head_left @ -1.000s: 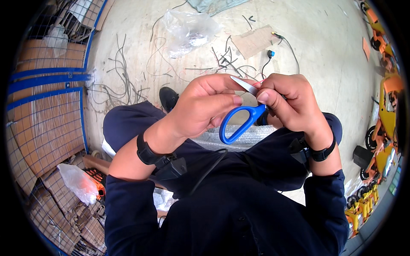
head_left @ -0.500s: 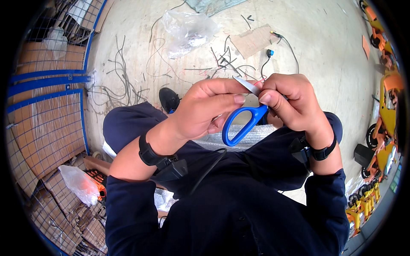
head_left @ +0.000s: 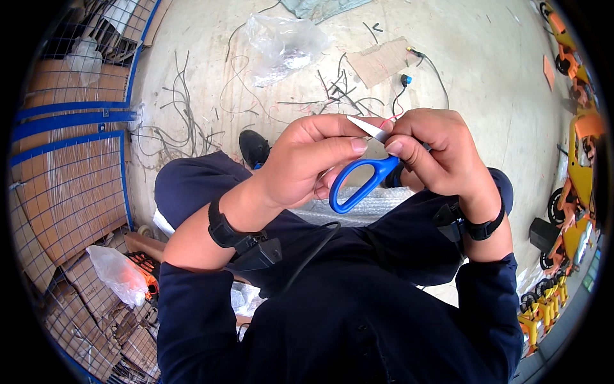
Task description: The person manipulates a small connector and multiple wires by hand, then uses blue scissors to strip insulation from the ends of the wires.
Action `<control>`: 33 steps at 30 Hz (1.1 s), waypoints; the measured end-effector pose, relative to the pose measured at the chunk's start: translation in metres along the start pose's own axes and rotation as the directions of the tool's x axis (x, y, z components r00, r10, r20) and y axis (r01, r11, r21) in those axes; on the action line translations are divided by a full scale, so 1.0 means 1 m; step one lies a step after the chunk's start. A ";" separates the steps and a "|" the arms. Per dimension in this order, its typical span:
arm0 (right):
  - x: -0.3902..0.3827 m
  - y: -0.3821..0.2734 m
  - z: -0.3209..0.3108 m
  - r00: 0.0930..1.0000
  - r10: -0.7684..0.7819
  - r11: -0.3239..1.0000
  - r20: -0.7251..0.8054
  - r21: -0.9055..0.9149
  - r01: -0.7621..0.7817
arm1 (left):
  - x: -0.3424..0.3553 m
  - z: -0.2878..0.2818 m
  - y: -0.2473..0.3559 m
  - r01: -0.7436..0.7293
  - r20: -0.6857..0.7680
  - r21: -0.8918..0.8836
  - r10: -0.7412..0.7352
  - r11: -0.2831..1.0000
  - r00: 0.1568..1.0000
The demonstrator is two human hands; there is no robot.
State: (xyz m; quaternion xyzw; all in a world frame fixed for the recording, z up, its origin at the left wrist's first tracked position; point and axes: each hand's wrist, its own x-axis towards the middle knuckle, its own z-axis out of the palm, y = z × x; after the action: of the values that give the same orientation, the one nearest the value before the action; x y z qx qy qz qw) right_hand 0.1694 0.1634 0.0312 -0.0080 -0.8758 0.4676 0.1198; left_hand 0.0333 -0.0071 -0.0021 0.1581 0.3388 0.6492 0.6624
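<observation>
Scissors [head_left: 384, 166], blue-handled: gripped by the right hand [head_left: 441, 150], blade pointed toward the left hand [head_left: 304, 157]. Red wire [head_left: 392, 119]: seen between both. Black wires [head_left: 348, 97], plastic bag [head_left: 284, 45], cardboard piece [head_left: 380, 62]: strewn on floor [head_left: 486, 77].

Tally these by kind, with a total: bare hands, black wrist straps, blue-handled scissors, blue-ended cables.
Bare hands: 2 (left hand, right hand)
Black wrist straps: 2 (left strap, right strap)
Blue-handled scissors: 1
Blue-ended cable: 1
Total: 6
</observation>
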 end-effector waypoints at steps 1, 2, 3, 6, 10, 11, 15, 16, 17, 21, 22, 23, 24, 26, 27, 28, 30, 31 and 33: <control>0.000 0.000 0.000 1.000 -0.009 1.000 0.004 -0.008 0.009 | 0.000 0.000 0.000 0.000 0.005 -0.001 0.000 1.000 1.000; 0.000 0.000 -0.001 1.000 -0.017 1.000 0.009 -0.016 0.017 | 0.000 0.000 0.000 -0.001 -0.004 0.002 0.001 1.000 1.000; 0.000 0.000 -0.001 1.000 -0.026 0.999 0.014 -0.024 0.026 | 0.000 0.001 0.000 -0.002 -0.012 0.006 0.002 1.000 1.000; 0.001 -0.001 -0.001 0.998 -0.052 0.997 0.029 -0.050 0.054 | 0.000 0.004 -0.001 -0.012 -0.047 0.040 0.014 0.999 0.999; 0.000 0.001 0.001 0.999 -0.043 0.997 -0.003 -0.069 0.043 | 0.001 0.007 0.004 0.011 -0.033 0.010 -0.011 1.000 0.999; 0.000 0.001 0.001 0.999 -0.038 0.997 -0.009 -0.069 0.038 | 0.001 0.006 0.003 -0.008 -0.028 0.006 0.009 1.000 1.000; -0.001 0.000 0.001 0.996 0.078 0.997 -0.035 -0.009 -0.079 | -0.001 0.003 0.001 -0.030 -0.047 0.009 0.031 1.000 0.998; -0.001 0.000 0.001 0.997 0.071 0.997 -0.035 -0.005 -0.071 | -0.002 0.003 0.001 -0.018 -0.048 0.010 0.019 1.000 0.999; 0.000 0.000 0.001 0.997 0.063 0.998 -0.035 -0.002 -0.064 | -0.003 0.004 0.002 -0.006 -0.050 0.011 0.007 1.000 0.999; 0.000 -0.004 0.002 0.997 0.072 0.997 -0.022 0.035 -0.071 | -0.005 0.000 0.005 0.029 0.075 -0.040 -0.026 0.999 0.997; -0.001 -0.005 0.001 0.993 0.115 0.990 0.002 0.078 -0.115 | -0.006 -0.001 0.005 0.033 0.127 -0.063 -0.024 0.998 0.992; -0.002 -0.006 0.000 0.987 0.156 0.980 0.029 0.120 -0.159 | -0.006 0.000 0.005 0.031 0.119 -0.063 -0.023 0.997 0.993; -0.002 -0.007 0.000 0.979 0.197 0.966 0.058 0.161 -0.203 | -0.006 0.002 0.004 0.030 0.111 -0.064 -0.023 0.997 0.994; -0.004 -0.005 0.001 0.978 0.198 0.942 0.064 0.264 -0.208 | -0.006 0.004 0.005 0.032 0.124 -0.071 -0.023 0.997 0.992; -0.005 -0.005 0.001 0.977 0.201 0.928 0.072 0.305 -0.214 | -0.006 0.004 0.005 0.037 0.145 -0.078 -0.025 0.996 0.989; -0.005 -0.005 0.000 0.976 0.204 0.912 0.081 0.346 -0.219 | -0.005 0.004 0.006 0.041 0.164 -0.086 -0.027 0.995 0.986; -0.006 -0.006 -0.002 0.971 0.214 0.881 0.108 0.408 -0.239 | -0.006 0.003 0.005 0.072 0.195 -0.108 -0.050 0.992 0.979; -0.006 -0.005 -0.003 0.971 0.214 0.878 0.105 0.415 -0.238 | -0.007 0.002 0.005 0.088 0.212 -0.118 -0.062 0.989 0.975; -0.005 -0.001 -0.006 0.973 0.211 0.879 0.094 0.417 -0.231 | -0.011 0.009 0.003 0.131 0.178 -0.246 -0.088 0.960 0.980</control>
State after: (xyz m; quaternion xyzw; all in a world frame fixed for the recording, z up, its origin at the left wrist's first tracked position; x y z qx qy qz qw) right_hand 0.1759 0.1668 0.0341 -0.0707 -0.7486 0.6577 0.0446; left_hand 0.0381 -0.0149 0.0091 0.1055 0.2041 0.6345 0.7380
